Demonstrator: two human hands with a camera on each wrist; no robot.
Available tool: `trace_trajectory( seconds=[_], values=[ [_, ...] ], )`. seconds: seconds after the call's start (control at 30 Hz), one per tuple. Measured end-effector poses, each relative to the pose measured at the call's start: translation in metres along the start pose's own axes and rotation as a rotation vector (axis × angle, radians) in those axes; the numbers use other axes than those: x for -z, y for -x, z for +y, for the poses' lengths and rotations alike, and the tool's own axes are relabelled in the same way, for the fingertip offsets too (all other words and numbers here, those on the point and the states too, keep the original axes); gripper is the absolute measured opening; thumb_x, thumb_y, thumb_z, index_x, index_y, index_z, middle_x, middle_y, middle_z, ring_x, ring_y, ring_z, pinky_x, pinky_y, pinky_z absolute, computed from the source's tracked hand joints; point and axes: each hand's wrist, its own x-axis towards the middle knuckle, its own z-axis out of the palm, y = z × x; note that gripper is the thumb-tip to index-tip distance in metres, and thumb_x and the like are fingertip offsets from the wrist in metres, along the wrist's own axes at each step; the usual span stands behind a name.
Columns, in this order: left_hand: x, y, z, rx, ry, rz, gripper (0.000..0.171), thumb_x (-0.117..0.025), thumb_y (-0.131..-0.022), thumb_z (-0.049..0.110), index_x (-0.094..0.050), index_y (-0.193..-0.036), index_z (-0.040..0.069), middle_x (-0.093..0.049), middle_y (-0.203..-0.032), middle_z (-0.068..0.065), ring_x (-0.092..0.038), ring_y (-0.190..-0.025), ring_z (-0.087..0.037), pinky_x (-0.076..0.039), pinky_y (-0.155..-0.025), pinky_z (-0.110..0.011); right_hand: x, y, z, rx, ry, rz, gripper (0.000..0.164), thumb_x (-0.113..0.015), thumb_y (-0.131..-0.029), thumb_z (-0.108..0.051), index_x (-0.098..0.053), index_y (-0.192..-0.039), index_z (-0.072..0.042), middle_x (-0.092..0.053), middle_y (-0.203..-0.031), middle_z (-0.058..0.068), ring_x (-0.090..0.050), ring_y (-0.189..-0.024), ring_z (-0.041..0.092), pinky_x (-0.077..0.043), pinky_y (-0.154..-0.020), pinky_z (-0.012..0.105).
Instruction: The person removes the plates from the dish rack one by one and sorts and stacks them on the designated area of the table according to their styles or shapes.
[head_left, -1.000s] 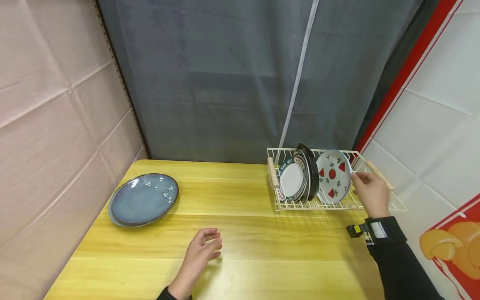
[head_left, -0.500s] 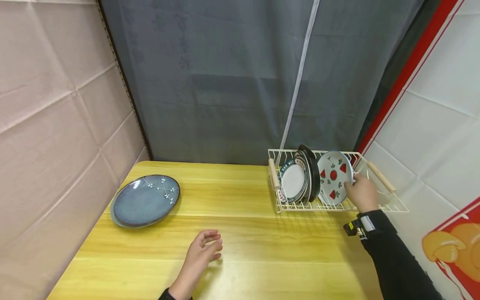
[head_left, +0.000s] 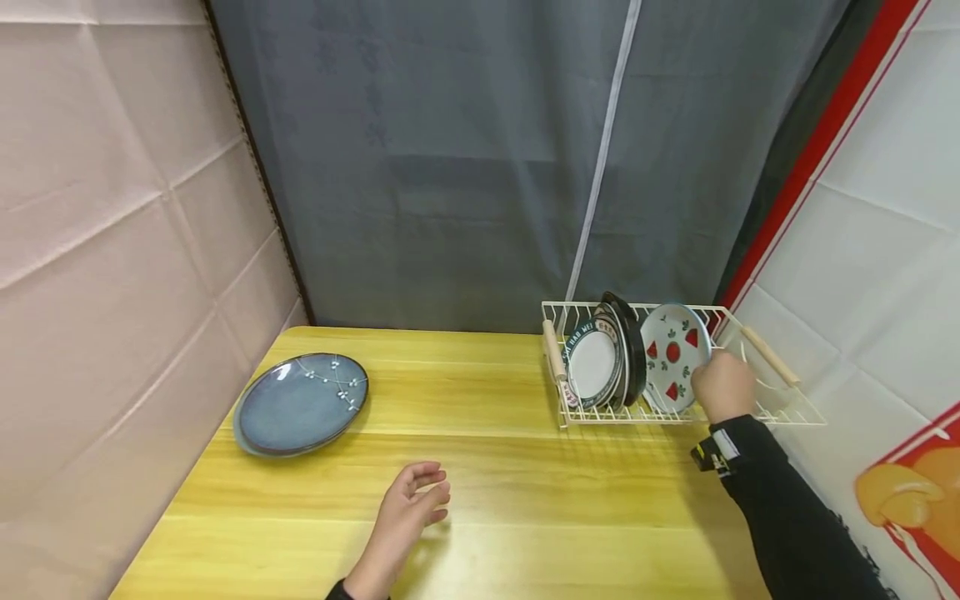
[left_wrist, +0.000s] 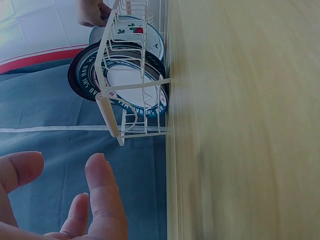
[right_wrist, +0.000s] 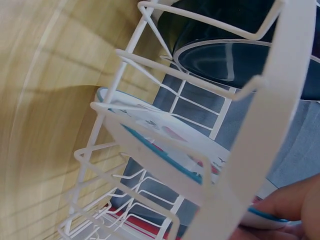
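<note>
A white plate (head_left: 672, 354) with red fruit and leaf patterns stands on edge in the white wire dish rack (head_left: 566, 426) at the right. My right hand (head_left: 722, 386) pinches its right rim; in the right wrist view the thumb (right_wrist: 290, 202) lies on one side of the blue-edged rim, with fingers below. Left of it in the rack, a dark dish (head_left: 636, 358) and several green-rimmed plates (head_left: 592, 367) lean together. My left hand (head_left: 408, 512) hovers at the front middle, holding nothing, its fingers loosely bent.
Blue-grey plates (head_left: 303, 404), one over another, lie on the wooden table (head_left: 480, 467) at the left. Wooden handles (head_left: 771, 357) are on both rack ends. A grey curtain (head_left: 465, 167) hangs behind, with cloth-covered walls on both sides.
My right hand has shifted slightly left and turned at the plate's rim, its fingers now hidden from the head view. The plate stays in the rack. The left hand has hardly moved.
</note>
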Motion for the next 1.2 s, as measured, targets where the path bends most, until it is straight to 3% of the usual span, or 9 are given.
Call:
trace_trajectory(
  seconds=[0.5, 0.73, 1.03, 1.2],
  values=[
    [-0.002, -0.001, -0.004, -0.005, 0.01, -0.013, 0.057, -0.069, -0.111, 0.015, -0.048, -0.156, -0.012, -0.061, -0.153, -0.034, -0.075, -0.12, -0.028, -0.07, -0.098, -0.043, 0.006, -0.005, -0.004, -0.048, 0.035, -0.021, 0.024, -0.05, -0.09, 0.006, -0.065, -0.093, 0.025, -0.067, -0.077, 0.04, -0.068, -0.065, 0.054, -0.051, -0.049, 0.054],
    [-0.002, 0.0, -0.004, 0.006, 0.022, -0.015, 0.056, -0.068, -0.112, 0.015, -0.048, -0.157, -0.011, -0.061, -0.153, -0.034, -0.075, -0.121, -0.029, -0.07, -0.098, -0.042, 0.009, -0.006, -0.007, 0.007, 0.082, 0.046, 0.021, -0.051, -0.09, 0.006, -0.063, -0.086, 0.024, -0.065, -0.077, 0.044, -0.066, -0.069, 0.063, -0.05, -0.053, 0.066],
    [-0.003, -0.001, 0.001, -0.004, 0.034, -0.003, 0.056, -0.069, -0.112, 0.015, -0.048, -0.157, -0.011, -0.061, -0.153, -0.033, -0.074, -0.118, -0.026, -0.07, -0.098, -0.041, 0.044, -0.015, -0.024, 0.021, 0.081, 0.114, 0.03, -0.048, -0.098, 0.004, -0.064, -0.104, 0.028, -0.069, -0.097, 0.051, -0.07, -0.086, 0.07, -0.059, -0.069, 0.074],
    [-0.001, 0.001, 0.001, 0.016, 0.031, -0.011, 0.058, -0.069, -0.11, 0.015, -0.047, -0.158, -0.01, -0.061, -0.154, -0.033, -0.073, -0.119, -0.027, -0.07, -0.098, -0.04, 0.054, -0.007, -0.023, 0.003, 0.05, 0.133, 0.029, -0.046, -0.1, 0.001, -0.063, -0.102, 0.024, -0.069, -0.097, 0.051, -0.068, -0.087, 0.071, -0.053, -0.062, 0.069]
  ],
)
